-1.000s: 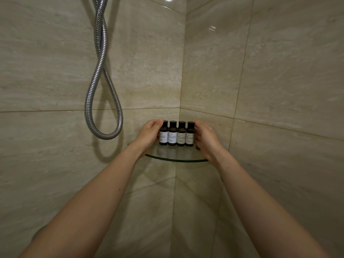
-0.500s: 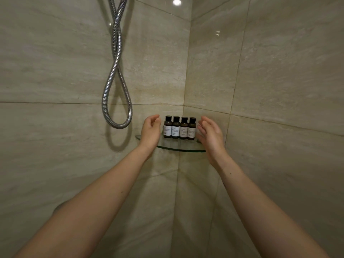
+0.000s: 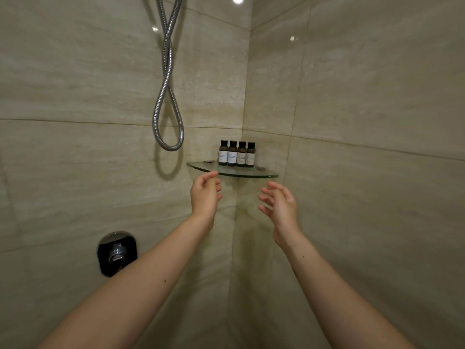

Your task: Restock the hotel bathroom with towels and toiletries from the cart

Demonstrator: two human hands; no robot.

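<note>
Left grip [image 3: 205,196] and right grip [image 3: 279,207] hang loose, fingers relaxed, holding nothing. Four little bottles [image 3: 236,154] stand in a row on the glass shelf [image 3: 251,175] just above and between them

Glossy, veined beige stone wall tiles [image 3: 377,96]; clear glass corner shelf [image 3: 201,166]; four dark bottles [image 3: 236,153] with matt white paper labels; ribbed chrome shower hose [image 3: 166,96]; polished chrome mixer control [image 3: 117,253].
</note>
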